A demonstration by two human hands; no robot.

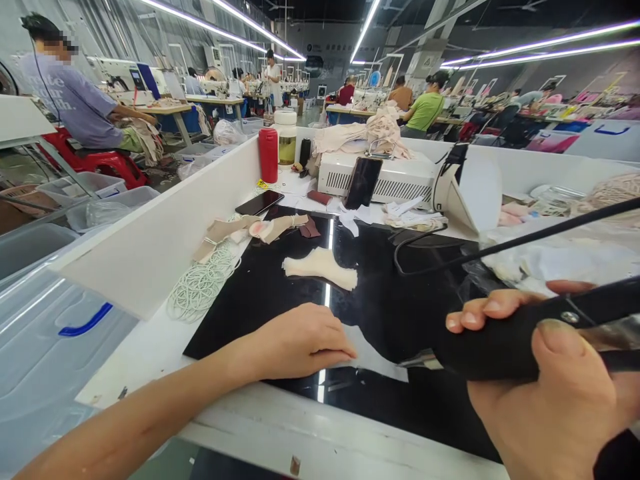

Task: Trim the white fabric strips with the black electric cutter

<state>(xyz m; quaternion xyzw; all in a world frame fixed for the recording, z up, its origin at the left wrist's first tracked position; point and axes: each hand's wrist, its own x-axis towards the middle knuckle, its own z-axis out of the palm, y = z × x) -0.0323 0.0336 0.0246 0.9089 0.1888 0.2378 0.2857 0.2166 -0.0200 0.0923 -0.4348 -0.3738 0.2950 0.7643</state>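
My left hand (pixel 300 343) lies on the glossy black work mat (pixel 260 287), fingers together and pressing the edge of a thin pale fabric piece (pixel 373 357). My right hand (pixel 545 393) grips the black handle of a corded cutting tool (pixel 500 347), whose metal tip (pixel 420 361) touches that piece. The tool's black cable (pixel 525 241) runs up to the right. A cream fabric piece (pixel 320 267) lies further back on the mat.
White elastic loops (pixel 203 283) and beige fabric scraps (pixel 240 230) lie at the mat's left. Behind stand a red bottle (pixel 268 155), a phone (pixel 259 202), a white machine box (pixel 390 177) and a propped phone (pixel 363 182). Clear bins (pixel 45 333) are at left. Other workers sit beyond.
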